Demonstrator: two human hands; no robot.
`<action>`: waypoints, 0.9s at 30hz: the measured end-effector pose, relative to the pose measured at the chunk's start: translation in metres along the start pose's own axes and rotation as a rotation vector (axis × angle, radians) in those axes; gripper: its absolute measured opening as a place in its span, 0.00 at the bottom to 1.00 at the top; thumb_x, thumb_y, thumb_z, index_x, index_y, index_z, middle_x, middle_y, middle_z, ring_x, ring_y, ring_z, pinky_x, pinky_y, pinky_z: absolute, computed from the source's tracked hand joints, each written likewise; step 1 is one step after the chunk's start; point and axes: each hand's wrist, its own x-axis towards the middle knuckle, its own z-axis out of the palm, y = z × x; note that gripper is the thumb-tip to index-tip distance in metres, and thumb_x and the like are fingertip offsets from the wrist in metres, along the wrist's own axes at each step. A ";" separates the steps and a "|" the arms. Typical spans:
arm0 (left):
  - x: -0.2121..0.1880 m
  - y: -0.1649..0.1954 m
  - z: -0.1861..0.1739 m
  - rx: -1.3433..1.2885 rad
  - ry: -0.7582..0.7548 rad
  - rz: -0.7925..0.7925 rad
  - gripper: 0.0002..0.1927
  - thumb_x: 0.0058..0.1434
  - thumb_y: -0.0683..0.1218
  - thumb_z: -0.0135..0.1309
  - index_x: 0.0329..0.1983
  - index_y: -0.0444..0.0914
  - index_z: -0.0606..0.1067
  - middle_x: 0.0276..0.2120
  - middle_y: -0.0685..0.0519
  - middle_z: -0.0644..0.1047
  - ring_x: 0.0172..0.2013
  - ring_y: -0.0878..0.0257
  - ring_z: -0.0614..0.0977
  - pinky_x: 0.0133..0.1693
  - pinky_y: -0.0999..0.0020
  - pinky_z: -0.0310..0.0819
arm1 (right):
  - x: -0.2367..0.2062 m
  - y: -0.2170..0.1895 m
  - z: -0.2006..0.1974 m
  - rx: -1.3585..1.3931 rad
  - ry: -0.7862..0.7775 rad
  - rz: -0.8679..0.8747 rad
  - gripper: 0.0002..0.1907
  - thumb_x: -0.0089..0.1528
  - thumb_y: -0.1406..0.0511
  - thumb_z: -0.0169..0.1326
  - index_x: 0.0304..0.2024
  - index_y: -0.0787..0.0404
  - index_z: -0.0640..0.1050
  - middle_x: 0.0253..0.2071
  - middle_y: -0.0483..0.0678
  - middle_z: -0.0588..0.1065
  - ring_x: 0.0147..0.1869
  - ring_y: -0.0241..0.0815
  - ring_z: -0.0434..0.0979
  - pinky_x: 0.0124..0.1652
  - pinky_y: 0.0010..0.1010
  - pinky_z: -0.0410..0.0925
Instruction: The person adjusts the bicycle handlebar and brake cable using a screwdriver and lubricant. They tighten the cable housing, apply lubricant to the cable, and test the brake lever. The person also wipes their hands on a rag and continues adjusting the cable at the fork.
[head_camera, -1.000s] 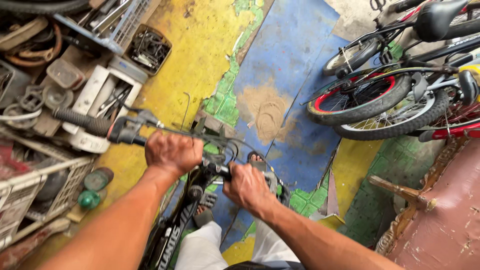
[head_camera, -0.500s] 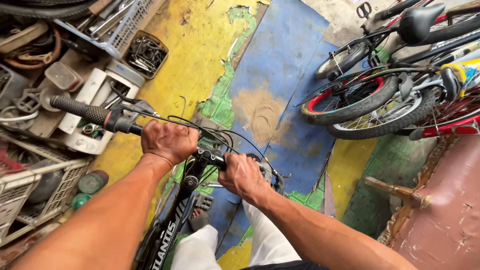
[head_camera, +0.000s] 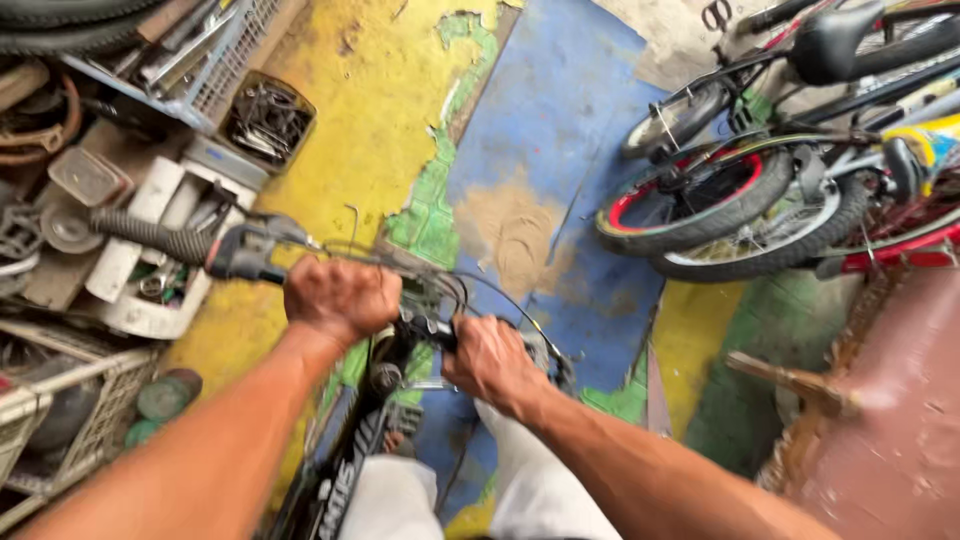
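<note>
Head view, centre frame: left hand (head_camera: 340, 297) & right hand (head_camera: 492, 360) both clenched on bike handlebar (head_camera: 400, 262). Left rubber sleeve (head_camera: 150, 236) seated; brake cables (head_camera: 490, 290) looped, progress unclear.

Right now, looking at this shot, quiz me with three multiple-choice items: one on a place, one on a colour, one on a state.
1. Where are the parked bikes?
A. upper right
B. lower left
C. bottom centre

2. What colours is the floor paint?
A. black and white
B. yellow, blue and green
C. all red

3. What are the hands doing?
A. hanging free
B. holding a hammer
C. both gripping the handlebar

Answers:
1. A, wheels and a saddle fill that corner.
2. B, worn patches of all three show.
3. C, the left hand and the right hand are closed on the bar.
</note>
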 end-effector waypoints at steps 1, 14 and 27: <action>0.000 0.001 0.001 -0.014 -0.029 -0.005 0.20 0.59 0.51 0.48 0.12 0.46 0.79 0.17 0.47 0.79 0.17 0.52 0.80 0.28 0.55 0.70 | -0.001 0.002 0.001 0.006 -0.062 0.042 0.11 0.61 0.62 0.52 0.33 0.64 0.76 0.32 0.66 0.76 0.41 0.70 0.78 0.44 0.56 0.71; -0.029 0.011 -0.039 -0.032 -0.102 -0.093 0.21 0.58 0.52 0.47 0.10 0.46 0.77 0.17 0.49 0.79 0.18 0.52 0.80 0.27 0.56 0.68 | -0.040 -0.023 -0.011 -0.033 -0.027 0.014 0.08 0.58 0.65 0.50 0.35 0.63 0.76 0.28 0.67 0.76 0.35 0.70 0.78 0.40 0.59 0.71; -0.002 0.010 -0.017 0.052 -0.065 -0.021 0.21 0.59 0.53 0.47 0.11 0.47 0.78 0.18 0.49 0.79 0.19 0.54 0.80 0.30 0.58 0.71 | -0.011 -0.001 -0.014 0.027 0.033 -0.083 0.09 0.53 0.64 0.54 0.32 0.64 0.76 0.28 0.67 0.76 0.35 0.70 0.77 0.39 0.59 0.71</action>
